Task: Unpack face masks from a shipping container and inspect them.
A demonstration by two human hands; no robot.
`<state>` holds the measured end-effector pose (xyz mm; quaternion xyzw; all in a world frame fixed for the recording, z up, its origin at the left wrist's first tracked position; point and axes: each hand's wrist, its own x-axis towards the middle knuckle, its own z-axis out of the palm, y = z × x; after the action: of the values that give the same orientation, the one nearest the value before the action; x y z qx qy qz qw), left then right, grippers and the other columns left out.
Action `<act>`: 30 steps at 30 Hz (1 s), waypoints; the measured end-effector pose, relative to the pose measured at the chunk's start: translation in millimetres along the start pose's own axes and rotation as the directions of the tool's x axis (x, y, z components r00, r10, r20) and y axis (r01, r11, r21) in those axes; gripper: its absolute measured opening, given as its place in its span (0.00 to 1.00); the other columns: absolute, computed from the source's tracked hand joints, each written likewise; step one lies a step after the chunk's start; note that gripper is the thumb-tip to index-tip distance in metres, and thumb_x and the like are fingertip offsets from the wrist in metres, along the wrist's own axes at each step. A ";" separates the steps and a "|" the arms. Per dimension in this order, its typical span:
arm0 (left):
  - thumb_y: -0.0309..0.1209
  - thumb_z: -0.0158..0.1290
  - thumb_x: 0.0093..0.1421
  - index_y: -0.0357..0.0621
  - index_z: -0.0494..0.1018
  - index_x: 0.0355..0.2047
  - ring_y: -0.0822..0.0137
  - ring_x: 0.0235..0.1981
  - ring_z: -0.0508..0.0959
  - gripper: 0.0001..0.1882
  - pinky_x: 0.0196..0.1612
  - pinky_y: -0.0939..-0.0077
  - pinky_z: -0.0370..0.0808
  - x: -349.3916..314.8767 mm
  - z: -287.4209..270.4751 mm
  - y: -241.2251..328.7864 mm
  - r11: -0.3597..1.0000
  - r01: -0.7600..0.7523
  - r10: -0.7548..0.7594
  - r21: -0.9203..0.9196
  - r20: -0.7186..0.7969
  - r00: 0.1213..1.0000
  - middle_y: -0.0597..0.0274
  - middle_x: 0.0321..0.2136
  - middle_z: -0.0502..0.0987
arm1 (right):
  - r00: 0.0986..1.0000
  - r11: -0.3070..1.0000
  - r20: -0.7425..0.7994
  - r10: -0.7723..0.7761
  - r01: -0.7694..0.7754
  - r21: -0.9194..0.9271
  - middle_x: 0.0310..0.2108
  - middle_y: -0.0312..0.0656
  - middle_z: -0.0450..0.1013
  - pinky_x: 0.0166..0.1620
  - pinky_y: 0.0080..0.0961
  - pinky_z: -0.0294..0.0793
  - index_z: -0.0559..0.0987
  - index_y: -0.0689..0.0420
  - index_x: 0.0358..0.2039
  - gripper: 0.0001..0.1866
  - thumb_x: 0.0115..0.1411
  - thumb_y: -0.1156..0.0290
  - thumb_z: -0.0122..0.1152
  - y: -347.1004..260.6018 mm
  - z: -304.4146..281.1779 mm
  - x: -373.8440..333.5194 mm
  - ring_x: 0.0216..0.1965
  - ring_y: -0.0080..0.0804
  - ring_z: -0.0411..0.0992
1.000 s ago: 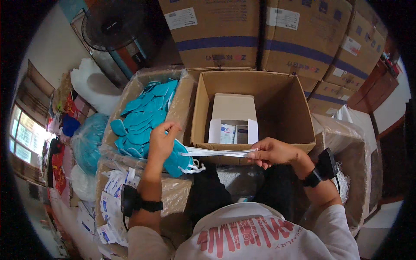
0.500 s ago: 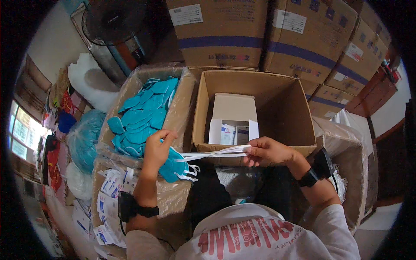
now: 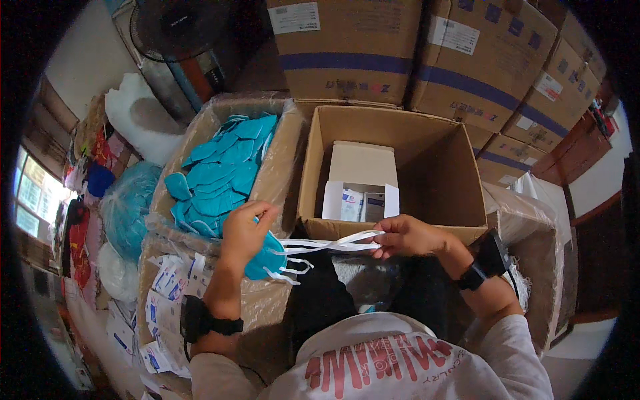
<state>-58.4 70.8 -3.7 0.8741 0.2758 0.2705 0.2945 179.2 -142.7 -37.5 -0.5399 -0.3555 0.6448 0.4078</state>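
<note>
A teal face mask (image 3: 267, 259) is gripped by my left hand (image 3: 248, 230), whose fingers are closed around its upper part. White straps (image 3: 327, 245) run from the mask to the right, where my right hand (image 3: 408, 237) pinches their far ends. Shorter loose strap loops dangle from the mask's lower edge. Just beyond my left hand, a plastic-lined carton (image 3: 288, 143) holds a heap of similar teal masks (image 3: 223, 173). My right hand is at the near edge of an open cardboard box (image 3: 460, 180); inside it stands a small white box (image 3: 363, 161) with its flap up and printed packets in it.
Printed white packets (image 3: 167, 313) lie in a carton at the lower left. Another plastic-lined box (image 3: 533, 267) stands at the right. Tall stacked cartons (image 3: 347, 47) rise behind the open box. A fan (image 3: 175, 30) and a teal bag (image 3: 130, 207) are at the left.
The straps have gone from pulled nearly straight to slacker and curved. My right hand has dropped slightly with the strap ends; the left still grips the mask.
</note>
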 end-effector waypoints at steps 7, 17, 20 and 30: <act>0.41 0.56 0.48 0.45 0.75 0.30 0.60 0.24 0.74 0.14 0.26 0.72 0.68 -11.1 21.9 15.5 0.995 0.086 -0.076 -0.042 0.207 0.975 0.57 0.24 0.75 | 0.996 0.977 0.043 0.082 -0.089 0.196 0.31 0.36 0.71 0.37 0.16 0.72 0.70 0.58 0.41 0.12 0.61 0.66 0.45 5.6 17.9 11.2 0.32 0.20 0.70; 0.40 0.50 0.55 0.40 0.73 0.35 0.75 0.23 0.70 0.16 0.27 0.77 0.67 -37.3 89.1 30.8 0.954 0.207 -0.007 -0.218 0.673 0.739 0.63 0.20 0.73 | 0.977 0.917 -0.055 -0.206 0.173 -0.359 0.30 0.36 0.70 0.35 0.16 0.70 0.70 0.61 0.39 0.13 0.62 0.65 0.44 1.0 33.8 10.5 0.30 0.19 0.69; 0.40 0.47 0.57 0.41 0.74 0.32 0.71 0.25 0.72 0.14 0.29 0.74 0.68 -39.2 89.3 30.1 0.894 0.315 -0.018 -0.318 0.678 0.735 0.59 0.22 0.74 | 0.960 0.805 -0.066 -0.272 0.190 -0.563 0.30 0.37 0.71 0.35 0.18 0.70 0.70 0.62 0.39 0.13 0.62 0.66 0.42 8.6 31.1 8.9 0.31 0.20 0.69; 0.45 0.46 0.54 0.44 0.72 0.26 0.52 0.28 0.73 0.16 0.29 0.61 0.68 -46.0 84.1 37.0 0.999 -0.025 0.036 -0.026 0.581 0.813 0.54 0.24 0.73 | 0.995 0.827 0.024 -0.094 0.092 -0.555 0.25 0.47 0.71 0.32 0.30 0.70 0.71 0.62 0.34 0.14 0.61 0.63 0.44 4.7 42.6 7.5 0.27 0.34 0.72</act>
<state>-25.3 -14.4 -50.6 0.9167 0.1563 -0.0021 0.3678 135.9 -138.6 -37.8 -0.6185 -0.5524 0.4919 0.2652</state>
